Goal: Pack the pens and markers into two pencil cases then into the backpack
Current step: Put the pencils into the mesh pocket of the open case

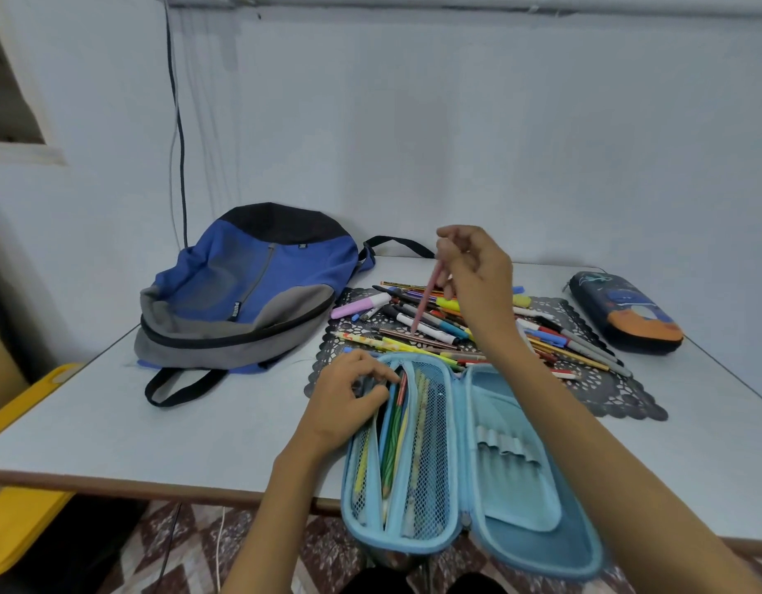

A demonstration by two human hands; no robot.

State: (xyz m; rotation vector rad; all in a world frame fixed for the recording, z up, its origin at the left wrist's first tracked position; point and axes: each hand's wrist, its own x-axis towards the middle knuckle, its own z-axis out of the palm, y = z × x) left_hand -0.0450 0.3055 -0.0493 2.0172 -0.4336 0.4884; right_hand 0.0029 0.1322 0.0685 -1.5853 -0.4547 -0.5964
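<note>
An open light-blue pencil case [512,478] lies at the table's near edge, half over it, with several pencils in its left mesh compartment. My left hand [349,400] grips the top left rim of that compartment. My right hand [473,272] pinches a pink pencil [424,304] and holds it tilted, tip down, above a pile of pens and markers [469,327] on a black lace mat [619,392]. A second, dark blue and orange pencil case [627,315] lies zipped at the far right. The blue, grey and black backpack [246,289] lies flat at the left.
The white table [156,422] stands against a pale wall. A yellow object [23,520] sits beyond the table's left edge. A black cable [180,135] hangs down the wall behind the backpack. Patterned floor shows below.
</note>
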